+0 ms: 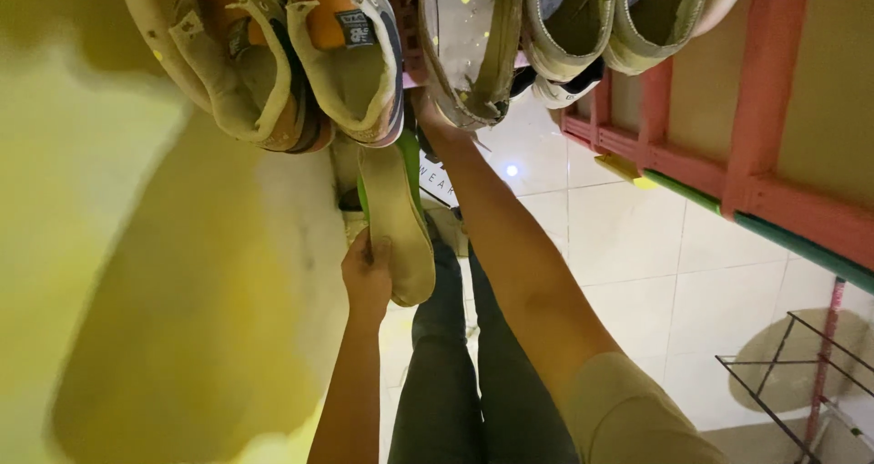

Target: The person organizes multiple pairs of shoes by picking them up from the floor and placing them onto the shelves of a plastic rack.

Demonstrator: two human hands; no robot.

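Insole [398, 218], pale with a green edge, is pinched at its lower end by the left hand [367, 277]; right hand [435, 118] reaches among racked shoes [355, 72], its grip hidden, so I cannot tell.

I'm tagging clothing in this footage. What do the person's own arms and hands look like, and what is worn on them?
Both hands are bare: no gloves, rings or watch show. The left hand ends a bare forearm with no sleeve in view. The right hand belongs to a bare arm with a short beige sleeve at the shoulder.

worn sneakers [350, 59] hanging above, red wooden rack [756, 173], white tiled floor [655, 273], black wire stand [792, 373]
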